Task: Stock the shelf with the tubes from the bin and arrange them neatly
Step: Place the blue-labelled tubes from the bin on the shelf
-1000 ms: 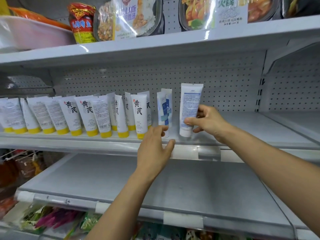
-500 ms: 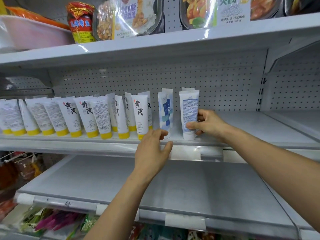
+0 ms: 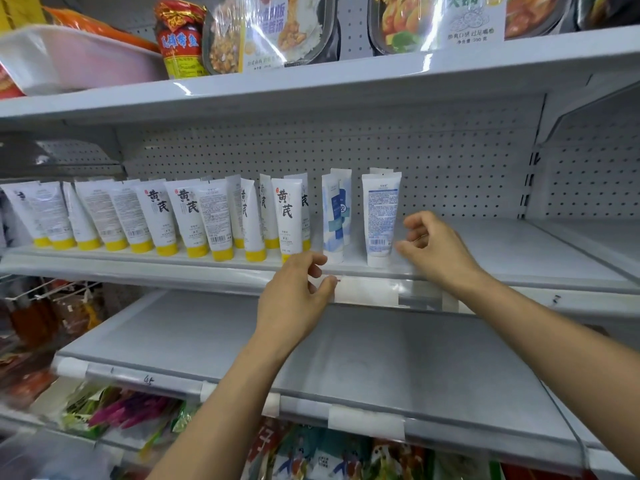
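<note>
Plastic, light and squashy, the rightmost tube [image 3: 381, 216] wants pinching low down; my right hand [image 3: 437, 252] hangs slack beside it, left hand [image 3: 296, 296] resting on the shelf [image 3: 502, 252].

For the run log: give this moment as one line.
tube: upright on shelf | right hand: empty, beside tube | left hand: empty, at shelf edge

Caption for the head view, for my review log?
Right hand open beside an upright blue-printed tube on the middle shelf, right of the yellow-capped tubes; left hand at the shelf's front edge.
</note>
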Demonstrator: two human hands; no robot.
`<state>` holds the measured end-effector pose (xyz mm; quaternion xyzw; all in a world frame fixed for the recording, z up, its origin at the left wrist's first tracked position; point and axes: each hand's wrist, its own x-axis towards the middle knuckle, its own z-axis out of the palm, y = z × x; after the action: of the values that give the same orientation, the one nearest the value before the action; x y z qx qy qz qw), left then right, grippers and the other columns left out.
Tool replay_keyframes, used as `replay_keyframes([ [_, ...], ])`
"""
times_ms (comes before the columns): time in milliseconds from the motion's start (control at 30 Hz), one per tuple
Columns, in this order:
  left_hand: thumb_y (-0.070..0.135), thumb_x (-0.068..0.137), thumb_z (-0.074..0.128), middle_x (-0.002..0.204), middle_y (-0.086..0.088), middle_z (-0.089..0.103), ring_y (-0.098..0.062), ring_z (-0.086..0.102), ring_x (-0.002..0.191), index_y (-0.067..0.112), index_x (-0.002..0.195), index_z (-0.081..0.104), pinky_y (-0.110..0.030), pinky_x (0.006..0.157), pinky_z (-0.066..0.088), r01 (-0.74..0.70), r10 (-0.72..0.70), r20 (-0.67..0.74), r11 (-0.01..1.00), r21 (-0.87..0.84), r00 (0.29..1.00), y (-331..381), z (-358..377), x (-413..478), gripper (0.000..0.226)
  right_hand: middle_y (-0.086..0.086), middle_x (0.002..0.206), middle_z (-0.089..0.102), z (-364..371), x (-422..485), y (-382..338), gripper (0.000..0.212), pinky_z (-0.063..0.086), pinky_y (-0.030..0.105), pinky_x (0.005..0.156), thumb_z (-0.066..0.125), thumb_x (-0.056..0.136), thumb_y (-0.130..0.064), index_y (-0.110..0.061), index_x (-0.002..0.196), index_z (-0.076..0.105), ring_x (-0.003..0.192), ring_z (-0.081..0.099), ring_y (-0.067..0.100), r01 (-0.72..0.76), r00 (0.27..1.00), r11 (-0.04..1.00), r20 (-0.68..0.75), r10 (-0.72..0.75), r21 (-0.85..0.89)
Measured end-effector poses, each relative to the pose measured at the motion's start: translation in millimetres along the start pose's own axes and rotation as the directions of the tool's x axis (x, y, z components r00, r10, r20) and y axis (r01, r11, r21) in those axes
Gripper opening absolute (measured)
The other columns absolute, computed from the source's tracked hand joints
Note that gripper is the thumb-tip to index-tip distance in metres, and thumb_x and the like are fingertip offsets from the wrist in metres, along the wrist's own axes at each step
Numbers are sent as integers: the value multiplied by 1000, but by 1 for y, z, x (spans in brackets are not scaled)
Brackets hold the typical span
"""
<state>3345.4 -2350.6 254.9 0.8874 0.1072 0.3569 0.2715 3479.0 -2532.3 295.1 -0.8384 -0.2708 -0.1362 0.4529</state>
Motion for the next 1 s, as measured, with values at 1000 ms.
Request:
replay_keyframes([
  [1000, 40, 90, 61, 116, 2, 59, -12, 57, 84, 26, 127, 55, -31, 79, 49, 590, -650, -63, 640, 492, 758, -404, -315, -190, 40, -3, 113, 58, 491, -128, -236, 29, 49, 37, 82, 60, 87, -34, -22, 113, 54, 102, 55, 19, 635, 455, 768, 763, -458, 83],
])
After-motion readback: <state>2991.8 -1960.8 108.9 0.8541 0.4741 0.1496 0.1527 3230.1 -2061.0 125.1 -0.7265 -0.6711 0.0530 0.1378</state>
